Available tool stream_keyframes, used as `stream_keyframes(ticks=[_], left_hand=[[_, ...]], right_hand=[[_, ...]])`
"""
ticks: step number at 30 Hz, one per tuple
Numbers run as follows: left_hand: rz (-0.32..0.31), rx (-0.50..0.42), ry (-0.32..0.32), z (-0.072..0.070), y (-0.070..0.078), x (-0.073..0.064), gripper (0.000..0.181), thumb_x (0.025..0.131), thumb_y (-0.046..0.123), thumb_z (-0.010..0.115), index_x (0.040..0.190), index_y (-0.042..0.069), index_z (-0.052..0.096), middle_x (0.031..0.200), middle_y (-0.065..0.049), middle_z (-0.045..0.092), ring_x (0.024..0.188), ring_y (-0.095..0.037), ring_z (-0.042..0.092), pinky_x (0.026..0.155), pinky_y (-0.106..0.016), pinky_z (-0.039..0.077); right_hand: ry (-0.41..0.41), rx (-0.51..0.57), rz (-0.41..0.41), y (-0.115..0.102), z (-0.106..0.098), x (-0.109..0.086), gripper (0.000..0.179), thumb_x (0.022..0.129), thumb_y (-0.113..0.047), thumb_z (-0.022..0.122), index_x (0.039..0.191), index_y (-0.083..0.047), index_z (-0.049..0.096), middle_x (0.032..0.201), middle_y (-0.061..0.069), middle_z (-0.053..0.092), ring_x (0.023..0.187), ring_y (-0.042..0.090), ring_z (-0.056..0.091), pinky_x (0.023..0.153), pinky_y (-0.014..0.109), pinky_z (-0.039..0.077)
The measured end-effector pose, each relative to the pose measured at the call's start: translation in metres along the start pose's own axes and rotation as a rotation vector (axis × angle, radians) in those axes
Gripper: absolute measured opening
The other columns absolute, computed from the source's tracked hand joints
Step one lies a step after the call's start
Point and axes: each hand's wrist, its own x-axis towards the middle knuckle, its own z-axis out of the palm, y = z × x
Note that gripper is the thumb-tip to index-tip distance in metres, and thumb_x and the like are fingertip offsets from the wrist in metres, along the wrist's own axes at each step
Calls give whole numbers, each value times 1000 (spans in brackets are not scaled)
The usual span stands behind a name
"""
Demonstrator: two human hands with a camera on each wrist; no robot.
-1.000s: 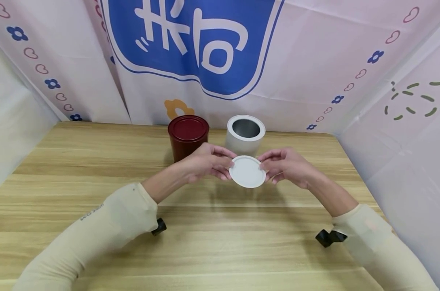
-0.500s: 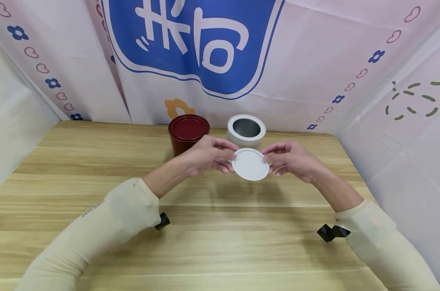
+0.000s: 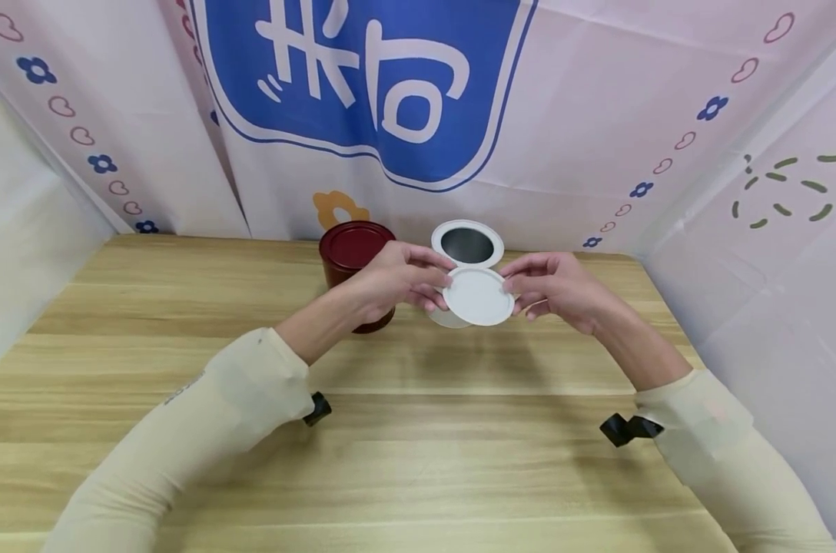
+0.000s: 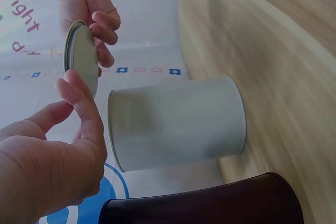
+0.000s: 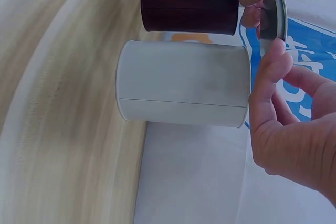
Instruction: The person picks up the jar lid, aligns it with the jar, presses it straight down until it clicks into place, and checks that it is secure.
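Note:
A round white lid is pinched between both hands, above the table and close to the front of the white can's rim in the head view. The left hand grips its left edge with thumb and fingers; the right hand grips its right edge the same way. Behind the lid stands the upright white can, its round mouth uncovered and dark inside. In the left wrist view the lid shows edge-on, level with the top end of the can.
A dark red can with its lid on stands left of the white can, partly hidden by the left hand. Both are near the back of the wooden table. A printed cloth hangs right behind, with cloth walls at both sides.
Both hands have carried the lid away from the person and up, from in front of the white can to its near rim. The cans have not moved.

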Motion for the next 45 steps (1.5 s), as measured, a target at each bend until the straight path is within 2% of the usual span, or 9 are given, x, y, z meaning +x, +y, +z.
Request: stream_keyframes(ticks=[7, 13, 21, 31, 38, 45], left_hand=[[7, -29, 25, 1, 3, 6, 29, 99, 2, 68, 127, -4, 65, 90, -14, 71, 66, -17, 71, 63, -23, 60], [11, -45, 45, 0, 4, 9, 30, 98, 1, 68, 128, -3, 65, 89, -13, 71, 66, -17, 70, 62, -23, 60], [23, -33, 93, -3, 9, 17, 28, 97, -1, 69, 126, -2, 65, 91, -14, 69, 65, -17, 69, 61, -22, 59], [17, -8, 151, -5, 20, 28, 29, 97, 0, 70, 125, -2, 65, 94, -16, 69, 63, -17, 69, 60, -22, 59], [10, 27, 202, -7, 26, 35, 26, 97, 2, 70, 123, -2, 67, 95, -16, 69, 60, -17, 68, 57, -21, 58], [22, 80, 216, -10, 32, 40, 22, 98, 1, 69, 119, -3, 66, 96, -18, 68, 60, -17, 68, 58, -22, 58]], right_hand=[[35, 19, -17, -3, 0, 4, 14, 99, -2, 66, 104, -12, 74, 93, 4, 71, 68, 15, 69, 58, 22, 57], [62, 5, -12, -5, 0, 10, 12, 100, -3, 66, 110, -6, 70, 95, 4, 71, 68, 15, 68, 59, 21, 57], [107, -69, -25, -12, 0, 20, 19, 100, -7, 67, 118, 0, 67, 99, 4, 70, 71, 15, 68, 61, 23, 58], [142, -121, -42, -21, -2, 33, 25, 99, -7, 68, 122, 4, 65, 92, 3, 69, 74, 17, 66, 59, 22, 56], [188, -109, -20, -27, -1, 44, 27, 98, -5, 71, 122, 5, 66, 89, 4, 71, 68, 14, 65, 57, 21, 55], [202, -144, -12, -32, -2, 51, 31, 97, -8, 72, 124, 5, 65, 89, 2, 70, 68, 14, 67, 57, 20, 55]])
